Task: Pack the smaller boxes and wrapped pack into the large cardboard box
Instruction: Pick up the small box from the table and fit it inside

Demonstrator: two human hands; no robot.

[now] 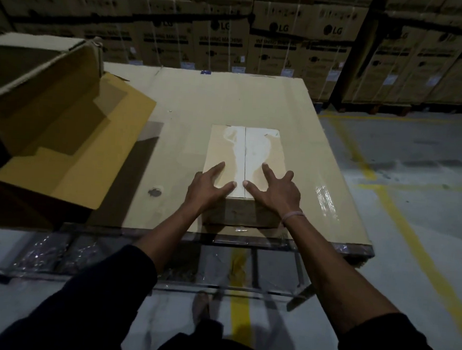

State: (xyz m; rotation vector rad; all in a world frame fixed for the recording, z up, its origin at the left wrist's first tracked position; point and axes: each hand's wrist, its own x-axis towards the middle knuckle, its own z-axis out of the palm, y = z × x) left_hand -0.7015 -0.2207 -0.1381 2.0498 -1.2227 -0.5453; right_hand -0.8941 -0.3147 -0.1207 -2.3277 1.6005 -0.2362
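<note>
the small box (245,159) is tan with shiny clear tape. the big open box (65,126) is yellow-brown inside. the floor (413,186) is grey with yellow lines.

"LG" logo on the big stacked cartons (308,44) along the back wall, seen again and again across the row, "WASHING MACHINE" in dark letters under the logo, small warning signs and white stickers lower down, too blurry to read

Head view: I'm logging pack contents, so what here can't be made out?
- Large cardboard box: its inside is in shadow and the left edge crops it, so any contents are unseen.
- Taped box: glare on the tape; both hands, left and right, cover its near end.
- Wrapped pack: not identifiable.
</note>
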